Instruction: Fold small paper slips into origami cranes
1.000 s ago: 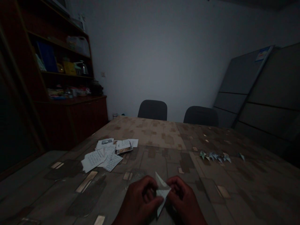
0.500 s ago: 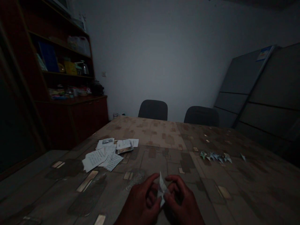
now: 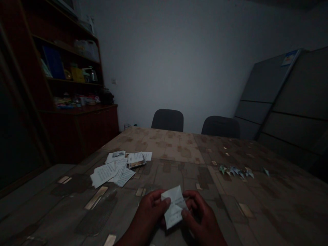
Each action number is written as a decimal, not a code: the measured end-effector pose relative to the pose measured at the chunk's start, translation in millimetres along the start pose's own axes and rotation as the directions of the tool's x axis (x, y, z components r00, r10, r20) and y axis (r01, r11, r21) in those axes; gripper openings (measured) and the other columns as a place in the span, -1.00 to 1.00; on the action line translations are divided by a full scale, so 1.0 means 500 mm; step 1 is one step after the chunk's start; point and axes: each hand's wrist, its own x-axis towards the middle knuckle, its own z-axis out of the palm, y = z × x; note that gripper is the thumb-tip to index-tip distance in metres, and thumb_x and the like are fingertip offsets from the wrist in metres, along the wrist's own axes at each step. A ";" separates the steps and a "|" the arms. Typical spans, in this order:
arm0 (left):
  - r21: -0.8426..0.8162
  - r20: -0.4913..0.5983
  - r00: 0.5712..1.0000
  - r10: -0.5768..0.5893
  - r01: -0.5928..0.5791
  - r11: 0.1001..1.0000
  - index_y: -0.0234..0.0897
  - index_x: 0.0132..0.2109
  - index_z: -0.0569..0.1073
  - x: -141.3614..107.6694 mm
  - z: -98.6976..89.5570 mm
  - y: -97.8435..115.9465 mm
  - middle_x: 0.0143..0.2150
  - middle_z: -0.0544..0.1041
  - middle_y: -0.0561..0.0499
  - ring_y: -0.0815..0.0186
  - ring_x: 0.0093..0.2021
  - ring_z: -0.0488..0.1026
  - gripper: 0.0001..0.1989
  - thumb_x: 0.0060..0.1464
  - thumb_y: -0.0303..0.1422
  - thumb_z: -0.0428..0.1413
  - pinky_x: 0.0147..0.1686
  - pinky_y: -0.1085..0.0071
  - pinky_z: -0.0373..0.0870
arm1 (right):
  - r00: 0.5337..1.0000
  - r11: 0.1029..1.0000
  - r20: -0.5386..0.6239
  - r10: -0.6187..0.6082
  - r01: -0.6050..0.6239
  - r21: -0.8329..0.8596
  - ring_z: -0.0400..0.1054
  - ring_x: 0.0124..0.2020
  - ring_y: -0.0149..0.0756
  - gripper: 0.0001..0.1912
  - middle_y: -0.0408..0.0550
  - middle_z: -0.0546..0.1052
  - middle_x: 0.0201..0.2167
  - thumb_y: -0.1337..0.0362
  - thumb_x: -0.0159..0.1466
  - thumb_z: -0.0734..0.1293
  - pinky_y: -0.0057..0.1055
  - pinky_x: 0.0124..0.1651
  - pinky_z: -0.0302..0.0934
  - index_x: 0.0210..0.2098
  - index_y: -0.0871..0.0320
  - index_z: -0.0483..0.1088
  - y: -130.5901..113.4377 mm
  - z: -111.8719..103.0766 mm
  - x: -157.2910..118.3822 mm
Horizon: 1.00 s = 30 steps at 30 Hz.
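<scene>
A small folded square of printed paper [image 3: 174, 206] is held above the near edge of the table, one corner pointing up. Creases cross its face. My left hand [image 3: 151, 212] grips its left side, thumb lying on the front and fingers behind. On the right side my right hand [image 3: 201, 213] pinches the edge between thumb and fingers. Off to the right lies a row of several small folded paper pieces [image 3: 237, 172], with one more folded piece [image 3: 265, 171] a little apart. To the left, loose printed sheets [image 3: 110, 172] are spread beside a small stack of cards or papers [image 3: 136, 160].
A patterned cloth covers the table [image 3: 164, 143]. Two dark chairs [image 3: 167, 120] stand at its far side against the wall. A wooden cabinet [image 3: 97, 118] with filled shelves is at the left, and tall grey panelled doors or a fridge [image 3: 266, 89] at the right.
The paper was narrow and edge-on between my fingers; now it is flattened into a wider square facing me. My left hand has shifted slightly left, its thumb now on the front.
</scene>
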 end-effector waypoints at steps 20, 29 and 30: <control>0.079 0.022 1.000 0.015 -0.016 0.997 -0.46 -0.33 0.61 -0.012 -0.001 0.011 -0.54 0.60 -0.08 0.20 -0.48 0.52 -0.55 -0.17 -0.08 0.37 -0.48 0.42 0.37 | 0.999 0.994 0.042 0.002 -0.007 0.112 0.40 -0.38 -0.20 -0.62 -0.12 0.46 -0.43 0.06 0.24 0.32 -0.33 -0.30 0.24 -0.04 0.15 0.34 0.005 -0.006 -0.001; 0.144 0.046 0.998 0.036 -0.042 0.989 -0.46 -0.34 0.61 -0.010 0.000 0.012 -0.52 0.59 -0.11 0.22 -0.50 0.51 -0.55 -0.11 -0.06 0.32 -0.51 0.41 0.35 | 0.999 0.999 -0.003 -0.033 0.033 0.002 0.40 -0.36 -0.20 -0.65 -0.11 0.47 -0.41 0.13 0.25 0.29 -0.32 -0.27 0.25 -0.01 0.15 0.33 0.000 -0.007 -0.001; 0.142 0.052 0.998 0.037 -0.044 0.989 -0.45 -0.34 0.60 -0.010 0.001 0.011 -0.52 0.59 -0.12 0.22 -0.50 0.50 -0.55 -0.12 -0.07 0.32 -0.51 0.41 0.35 | 1.000 1.000 -0.004 -0.029 0.029 -0.001 0.40 -0.37 -0.20 -0.65 -0.11 0.48 -0.41 0.13 0.26 0.28 -0.32 -0.28 0.25 -0.01 0.15 0.33 -0.001 -0.007 -0.001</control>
